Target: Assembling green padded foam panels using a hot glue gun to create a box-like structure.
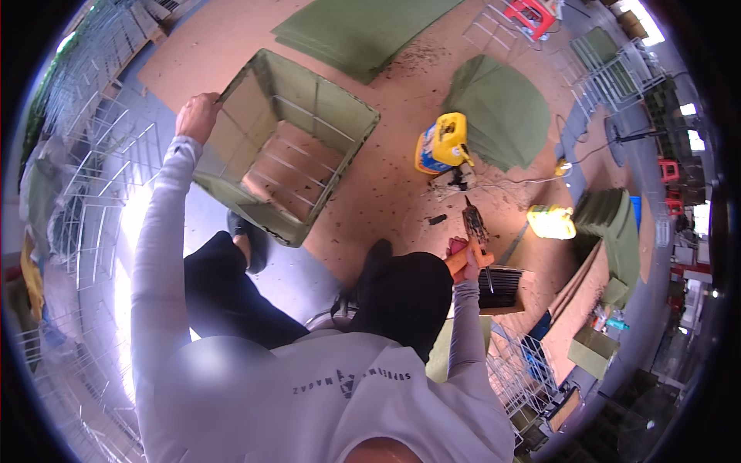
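Note:
My left hand point(198, 117) is closed on the upper left corner of an open box of green sheet over a wire frame point(248, 91). The box sits tilted in front of my legs, and the brown floor covering shows through its wire-barred opening. In my right hand point(465, 268) is a glue gun point(475, 225) with an orange handle and a dark-smeared front, its nozzle pointing away from me. The gun is apart from the box. A yellow jug point(446, 143) stands beyond it, by a small dark-stained patch.
Green sheets point(351, 35) lie at the far side, with a rounded green piece point(502, 112) near the jug. A carton of black sticks point(502, 289) is beside my right knee. A second yellow container point(551, 221), a cord and wire racks point(108, 193) are around.

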{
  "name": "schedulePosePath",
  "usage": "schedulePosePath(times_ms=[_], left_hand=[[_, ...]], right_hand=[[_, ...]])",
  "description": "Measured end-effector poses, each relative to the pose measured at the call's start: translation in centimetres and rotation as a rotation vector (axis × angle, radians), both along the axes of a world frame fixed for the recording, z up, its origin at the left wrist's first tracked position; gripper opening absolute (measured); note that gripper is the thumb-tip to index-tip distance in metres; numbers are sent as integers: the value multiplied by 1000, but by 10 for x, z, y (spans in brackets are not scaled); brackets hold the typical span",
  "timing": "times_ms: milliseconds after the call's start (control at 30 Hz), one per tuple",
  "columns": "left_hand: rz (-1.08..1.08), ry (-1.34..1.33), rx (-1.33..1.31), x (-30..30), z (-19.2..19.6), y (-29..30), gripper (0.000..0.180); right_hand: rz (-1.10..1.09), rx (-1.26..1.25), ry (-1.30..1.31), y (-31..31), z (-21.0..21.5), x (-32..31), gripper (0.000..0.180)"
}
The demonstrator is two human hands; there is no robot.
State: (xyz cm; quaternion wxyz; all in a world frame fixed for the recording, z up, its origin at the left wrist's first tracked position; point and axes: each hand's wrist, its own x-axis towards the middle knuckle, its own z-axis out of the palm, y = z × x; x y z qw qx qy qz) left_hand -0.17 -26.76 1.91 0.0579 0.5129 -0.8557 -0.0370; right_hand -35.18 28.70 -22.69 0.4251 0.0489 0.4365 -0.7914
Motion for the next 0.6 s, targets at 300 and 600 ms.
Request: schedulePosePath(times_ms=[300,600], left_hand=[[-178,-205,35,-32,-20,-53,27],[-272,357,-98,-1,17,85,5]], right_hand=[[-119,19,-100,19,-53,19,34],[-16,-77,-37,15,-39,6,31]])
